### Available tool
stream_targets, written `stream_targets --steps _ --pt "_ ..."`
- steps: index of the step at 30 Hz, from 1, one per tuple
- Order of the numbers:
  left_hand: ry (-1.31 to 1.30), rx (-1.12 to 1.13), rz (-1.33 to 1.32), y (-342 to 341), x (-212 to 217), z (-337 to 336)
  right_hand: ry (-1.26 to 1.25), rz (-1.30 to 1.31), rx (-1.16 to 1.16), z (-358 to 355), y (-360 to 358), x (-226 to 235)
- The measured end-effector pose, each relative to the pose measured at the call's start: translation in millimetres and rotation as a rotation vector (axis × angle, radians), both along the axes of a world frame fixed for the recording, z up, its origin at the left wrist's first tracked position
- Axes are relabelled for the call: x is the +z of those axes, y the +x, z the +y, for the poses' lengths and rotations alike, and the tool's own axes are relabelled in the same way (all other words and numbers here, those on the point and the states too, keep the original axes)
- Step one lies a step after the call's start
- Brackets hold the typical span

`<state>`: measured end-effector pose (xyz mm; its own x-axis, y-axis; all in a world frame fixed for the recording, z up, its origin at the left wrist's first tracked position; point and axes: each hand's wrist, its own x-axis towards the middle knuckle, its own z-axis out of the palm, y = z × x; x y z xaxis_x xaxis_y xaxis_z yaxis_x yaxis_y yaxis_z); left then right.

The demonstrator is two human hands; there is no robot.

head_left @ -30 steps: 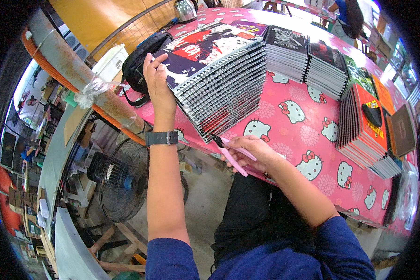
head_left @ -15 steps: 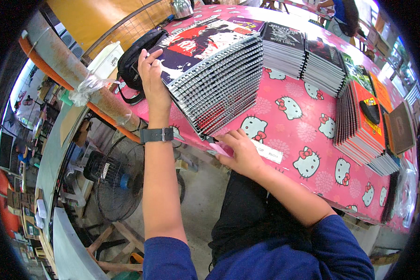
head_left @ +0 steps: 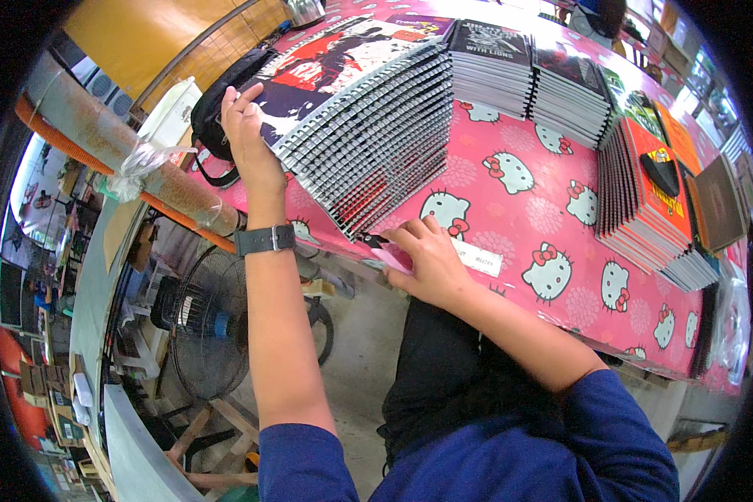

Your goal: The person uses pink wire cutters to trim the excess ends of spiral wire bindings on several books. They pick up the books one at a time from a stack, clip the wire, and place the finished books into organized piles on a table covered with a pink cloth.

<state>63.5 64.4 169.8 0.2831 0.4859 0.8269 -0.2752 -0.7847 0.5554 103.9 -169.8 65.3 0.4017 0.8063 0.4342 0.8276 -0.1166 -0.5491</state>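
Observation:
A tall stack of spiral-bound notebooks (head_left: pixel 368 138) stands at the table's near left, its wire spines toward me. The top cover is dark purple, white and red. My left hand (head_left: pixel 253 142) rests against the stack's left edge, fingers stretched up along the cover's corner and nothing gripped. At the table's near edge, by the stack's bottom corner, my right hand (head_left: pixel 431 263) is curled with thumb and fingers around a small pink object (head_left: pixel 396 258). Something black shows at its far end; its kind is unclear. A white paper label (head_left: pixel 479 258) lies beside that hand.
More spiral notebooks in black (head_left: pixel 489 63) and orange (head_left: pixel 644 188) stand in stacks at the back and right of the pink patterned table (head_left: pixel 510 209). A black bag (head_left: pixel 212 117) sits left of my stack. Below the left edge are a pipe (head_left: pixel 176 184) and a fan (head_left: pixel 213 322).
The whole view has shifted slightly, so the table and stacks sit a little higher and farther left. Both hands keep nearly the same places at the notebook stack.

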Motion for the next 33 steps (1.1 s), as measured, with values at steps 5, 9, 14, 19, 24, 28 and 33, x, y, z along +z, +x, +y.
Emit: stream_targets --steps 5,9,14,19,24,28,33 --pt "-0.005 0.027 0.050 0 2 -6 -0.013 0.071 0.100 0 11 -9" --pt "-0.034 0.028 0.050 -1 3 -4 -0.035 0.146 0.116 -6 6 -1" --pt "-0.083 -0.003 0.021 0 2 -3 0.008 0.052 0.025 -4 4 2" --pt "-0.093 -0.082 0.001 1 -1 0 0.066 -0.024 0.081 0 11 -5" --pt "0.135 0.013 -0.011 2 -6 12 -0.306 0.942 0.267 17 47 13" --pt "-0.010 -0.035 0.005 2 -5 7 -0.372 1.000 0.211 11 33 23" --pt "-0.002 0.027 0.022 1 -1 0 -0.105 0.073 -0.004 -4 6 4"
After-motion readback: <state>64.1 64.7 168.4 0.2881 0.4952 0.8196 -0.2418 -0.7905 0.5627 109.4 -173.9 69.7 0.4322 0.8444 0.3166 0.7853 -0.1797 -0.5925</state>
